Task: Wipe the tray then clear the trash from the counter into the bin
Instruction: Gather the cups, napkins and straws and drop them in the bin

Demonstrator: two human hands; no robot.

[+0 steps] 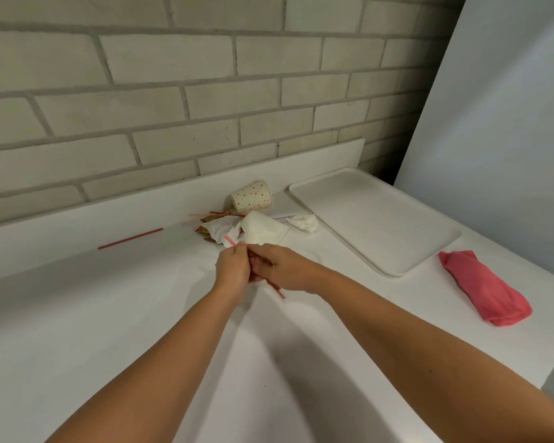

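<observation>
Two bare forearms reach from six o'clock to the middle of a white bench [115, 314]. The left hand [232, 266] and right hand [285, 273] meet there, both closed on one pink straw [230, 240]. The left pinches its upper end; the right's fingers curl round its lower part. The straw's long axis runs from eleven o'clock down to five o'clock. At three o'clock from the hands, well apart, lies a folded pink cloth [483, 289]. Just beyond the hands, at twelve o'clock, sits the remaining trash: white napkins [263, 230] over thin sticks [215, 215], then a spotted paper cup [252, 196] on its side. A crumpled tissue [303, 222] lies at one o'clock, nearer the right hand. A loose red straw [130, 238] lies at ten o'clock, nearer the left. The bare white tray [375, 219] rests at two o'clock. A brick wall [173, 91] stands behind. No bin is in view.
</observation>
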